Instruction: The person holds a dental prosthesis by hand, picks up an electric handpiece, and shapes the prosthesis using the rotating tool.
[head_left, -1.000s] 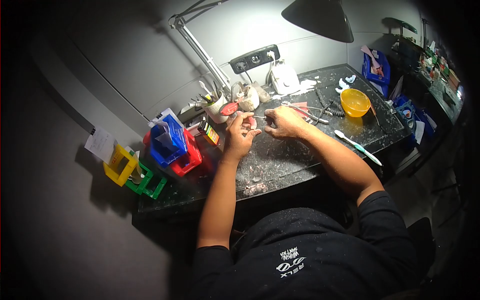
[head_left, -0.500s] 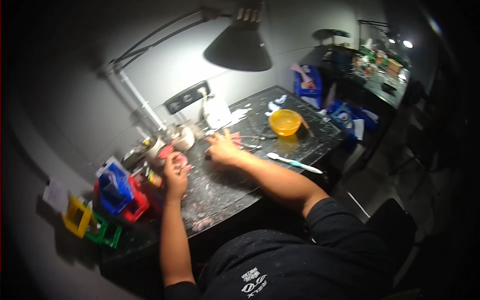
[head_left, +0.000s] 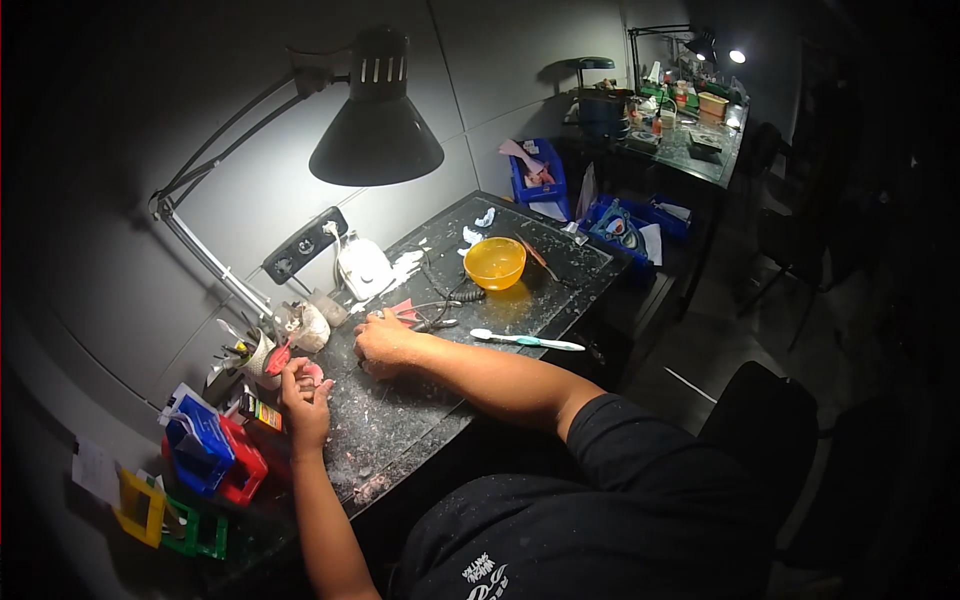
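Observation:
My left hand (head_left: pixel 304 402) is closed, with fingertips around a small rounded pink piece (head_left: pixel 314 374) that looks like a denture plate. Just behind those fingers is a red piece (head_left: pixel 279 359), close to a light patterned cup (head_left: pixel 259 362) of tools. Lower and curled, my right hand (head_left: pixel 388 343) rests at the dark tabletop (head_left: pixel 430 405); its fingertips are mostly hidden, and I cannot make out what they grip. Beside it lie a pink sheet piece (head_left: pixel 405 312) and a thin tool with a dark coiled cord (head_left: pixel 466 296).
An orange translucent bowl (head_left: pixel 495 264) and a white-and-teal toothbrush (head_left: pixel 527 341) sit to the right. A black desk lamp (head_left: pixel 376 140) hangs overhead. At the left are blue (head_left: pixel 199 440) and red bins (head_left: pixel 243 458). A white device (head_left: pixel 364 268) stands by the wall.
The camera view has shifted, so the whole bench appears further left and lower. My right hand's fingers, spread before, are now curled down. My left hand still holds the pink piece.

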